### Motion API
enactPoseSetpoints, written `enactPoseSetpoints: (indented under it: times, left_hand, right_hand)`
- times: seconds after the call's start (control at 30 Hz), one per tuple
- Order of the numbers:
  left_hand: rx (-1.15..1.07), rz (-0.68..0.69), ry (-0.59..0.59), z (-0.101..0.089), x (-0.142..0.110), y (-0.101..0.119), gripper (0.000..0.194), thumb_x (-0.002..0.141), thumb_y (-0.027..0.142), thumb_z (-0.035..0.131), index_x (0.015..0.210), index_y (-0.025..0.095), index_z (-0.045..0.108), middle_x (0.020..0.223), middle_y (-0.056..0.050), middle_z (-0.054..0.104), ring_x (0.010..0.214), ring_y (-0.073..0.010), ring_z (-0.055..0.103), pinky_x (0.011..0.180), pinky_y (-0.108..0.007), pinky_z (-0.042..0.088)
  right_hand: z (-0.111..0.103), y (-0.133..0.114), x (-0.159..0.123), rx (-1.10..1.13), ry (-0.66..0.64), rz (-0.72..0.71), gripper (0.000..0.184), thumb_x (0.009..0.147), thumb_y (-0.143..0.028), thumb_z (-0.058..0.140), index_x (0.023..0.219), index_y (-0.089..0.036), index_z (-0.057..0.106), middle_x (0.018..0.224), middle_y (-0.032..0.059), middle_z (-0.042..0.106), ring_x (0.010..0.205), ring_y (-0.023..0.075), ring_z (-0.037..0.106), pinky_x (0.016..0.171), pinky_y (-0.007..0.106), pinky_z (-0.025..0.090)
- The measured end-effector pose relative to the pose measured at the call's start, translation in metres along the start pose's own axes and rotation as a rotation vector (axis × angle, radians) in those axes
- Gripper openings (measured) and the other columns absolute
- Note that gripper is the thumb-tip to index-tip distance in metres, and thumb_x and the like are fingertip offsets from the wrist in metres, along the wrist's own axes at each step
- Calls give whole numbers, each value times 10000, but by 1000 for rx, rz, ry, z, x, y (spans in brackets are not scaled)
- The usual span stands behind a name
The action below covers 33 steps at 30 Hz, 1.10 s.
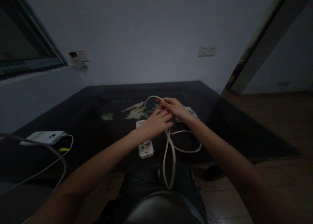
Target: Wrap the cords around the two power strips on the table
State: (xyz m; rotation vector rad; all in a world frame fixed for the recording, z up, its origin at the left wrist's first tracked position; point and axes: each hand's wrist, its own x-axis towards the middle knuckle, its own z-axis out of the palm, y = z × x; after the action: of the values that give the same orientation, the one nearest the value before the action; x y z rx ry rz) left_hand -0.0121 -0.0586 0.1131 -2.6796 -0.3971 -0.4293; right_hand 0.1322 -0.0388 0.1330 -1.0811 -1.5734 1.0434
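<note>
A white power strip [145,147] lies on the dark table [102,97] in front of me, partly under my left wrist. Its thick white cable [170,155] runs in loops from my hands down over the table's front edge toward my lap. My left hand [157,123] is closed around the bundled cable just above the strip. My right hand [174,108] rests over it, fingers pinching the cable where a loop arches up to the left. The two hands touch each other.
A white box-like device [45,137] with thin cords sits at the table's left end. Wall sockets [207,50] are on the far wall, others [78,58] by the window at left. Wooden floor and a doorway lie to the right.
</note>
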Motion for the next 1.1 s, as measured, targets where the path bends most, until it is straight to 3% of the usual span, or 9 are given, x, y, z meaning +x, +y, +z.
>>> enactPoseSetpoints:
  times: [0.1,0.2,0.33,0.43,0.53,0.7,0.87,1.0,1.1]
  left_hand:
    - [39,42,-43,-6,0,-5,138,877,194,527,914,221,658,1068,-69,612,1130,-233,478,958,-412,342]
    - [22,34,-7,-13,-8,-13,142,884,229,525,949,222,651,1100,-76,604,1095,-228,489,894,-376,374]
    - [-11,-66,93,-21,-21,-22,161,893,247,513,986,220,641,1141,-83,594,1033,-223,506,838,-362,397]
    - [-45,-118,150,-28,-24,-24,149,889,240,520,977,216,638,1137,-75,593,993,-213,512,832,-364,407]
    - [-82,-150,182,-33,-23,-25,151,888,238,520,980,220,638,1132,-70,591,974,-207,512,831,-368,411]
    - [-124,-202,195,-40,-22,-28,171,879,218,529,1005,224,644,1126,-73,590,973,-213,508,830,-374,416]
    - [-183,-276,282,-47,-22,-37,139,872,210,541,967,204,643,1114,-68,589,997,-210,514,857,-376,425]
    - [-234,-353,376,-59,-21,-45,110,864,229,558,927,194,642,1076,-61,609,1011,-202,539,880,-378,429]
    - [-299,-412,425,-71,-20,-50,99,857,225,566,916,195,640,1068,-57,624,1022,-193,558,903,-373,428]
  right_hand:
    - [-5,0,-18,-111,98,-121,180,841,-200,529,961,-156,656,884,33,663,825,140,591,766,261,445]
    - [-14,2,-59,-211,271,-243,200,855,-266,531,996,-186,648,1063,63,646,1009,178,568,861,304,431]
    - [-17,19,-131,-268,395,-103,237,907,-321,457,866,-178,642,847,55,659,790,175,613,730,294,464]
    - [1,40,-163,-512,253,-8,238,917,-256,436,859,-176,653,849,67,667,814,194,611,755,314,466]
    - [27,57,-162,-851,149,44,201,884,-189,488,1002,-157,648,974,115,663,960,247,589,841,365,457]
    - [54,65,-122,-1168,130,141,290,872,-268,548,1126,-132,584,1068,154,636,1000,286,580,824,379,476]
    - [57,65,-109,-1238,45,171,253,908,-98,395,1064,-123,593,1019,145,652,919,243,620,727,312,486]
    - [49,55,-127,-1283,-72,182,258,894,-70,401,1022,-138,614,1011,129,647,932,233,610,689,283,470]
    - [46,44,-147,-1305,-198,189,244,876,-67,437,1010,-127,631,992,129,653,942,239,598,770,313,455]
